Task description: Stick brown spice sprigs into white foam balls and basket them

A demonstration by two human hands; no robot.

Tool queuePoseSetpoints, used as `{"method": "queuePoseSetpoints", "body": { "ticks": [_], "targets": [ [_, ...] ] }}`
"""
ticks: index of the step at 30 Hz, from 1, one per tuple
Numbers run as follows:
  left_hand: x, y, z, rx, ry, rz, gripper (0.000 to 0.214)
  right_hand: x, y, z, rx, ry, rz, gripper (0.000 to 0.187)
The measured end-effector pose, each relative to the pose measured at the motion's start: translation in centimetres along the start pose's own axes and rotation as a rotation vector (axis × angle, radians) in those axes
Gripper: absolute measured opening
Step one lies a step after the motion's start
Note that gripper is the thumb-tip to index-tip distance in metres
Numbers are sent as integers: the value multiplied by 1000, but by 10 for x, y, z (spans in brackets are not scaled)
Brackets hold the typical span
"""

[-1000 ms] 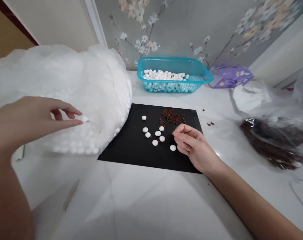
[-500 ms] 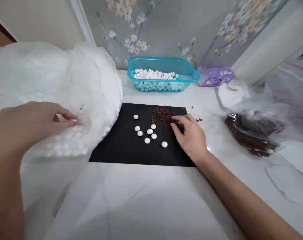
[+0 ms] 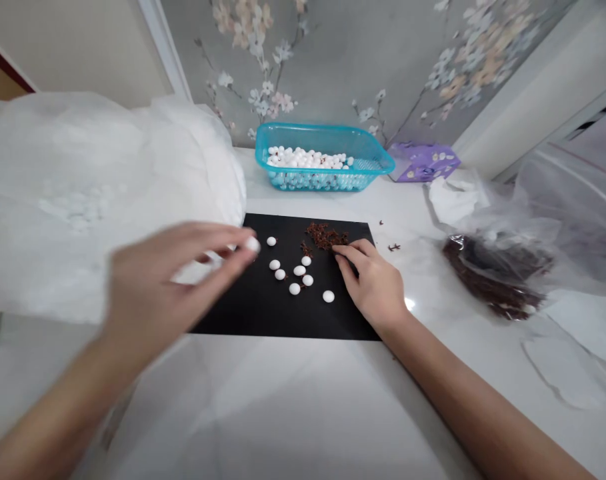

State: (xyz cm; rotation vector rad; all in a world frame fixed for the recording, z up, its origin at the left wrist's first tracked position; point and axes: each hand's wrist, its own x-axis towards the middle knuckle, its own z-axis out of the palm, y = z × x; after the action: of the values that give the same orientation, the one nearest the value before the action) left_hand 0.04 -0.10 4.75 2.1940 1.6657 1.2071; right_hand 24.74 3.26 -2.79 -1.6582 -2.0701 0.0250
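My left hand point(image 3: 177, 280) pinches a small white ball point(image 3: 253, 245) between thumb and fingertips, above the left part of a black mat point(image 3: 263, 313). My right hand point(image 3: 373, 280) rests at the mat's right side, its fingertips closed at the edge of a pile of small reddish-brown pieces point(image 3: 325, 235). Whatever those fingertips hold is too small to make out. Several white balls lie scattered on the mat, one of them point(image 3: 329, 297) nearest my right hand. Bits of brown show beside some of these balls.
A big translucent white bag point(image 3: 107, 187) bulges at the left. Behind the mat stands a turquoise basket point(image 3: 327, 172) with many white balls. A purple packet point(image 3: 425, 162) lies beside it. On the right is a clear bag of brown pieces point(image 3: 497, 280); a few loose ones point(image 3: 394, 247) lie nearby.
My left hand has come away from the white bag and moved right, over the mat, with a white ball in its fingers. My right hand has stayed by the brown pile.
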Motion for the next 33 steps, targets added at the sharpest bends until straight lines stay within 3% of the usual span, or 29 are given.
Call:
{"method": "queuePoseSetpoints", "body": {
  "ticks": [1,4,7,13,17,21,26,29,33],
  "targets": [
    [-6,10,14,-67,-73,18,11,-1,0,0,4,0,-2,29],
    [-22,23,46,-372,-382,-154,13,-1,-1,-2,20,1,-7,25],
    [-30,21,58,-558,-503,-352,18,-1,-3,-3,63,8,11,21],
    [-25,13,61,-695,-408,-534,25,4,-2,-3,58,-67,-60,31],
    [-25,14,62,-705,-425,-554,22,5,0,-3,31,-127,-145,29],
    [-26,15,59,-730,-436,-558,19,4,-1,-3,106,-84,-128,24],
    [-26,10,60,-785,-436,-596,28,-2,-11,-8,550,-47,-43,13],
    [-24,8,60,-795,-450,-589,23,-4,-19,-13,877,-186,45,16],
    [-22,7,60,-818,-463,-584,20,-7,-26,-19,1096,-355,148,19]
  ]
}}
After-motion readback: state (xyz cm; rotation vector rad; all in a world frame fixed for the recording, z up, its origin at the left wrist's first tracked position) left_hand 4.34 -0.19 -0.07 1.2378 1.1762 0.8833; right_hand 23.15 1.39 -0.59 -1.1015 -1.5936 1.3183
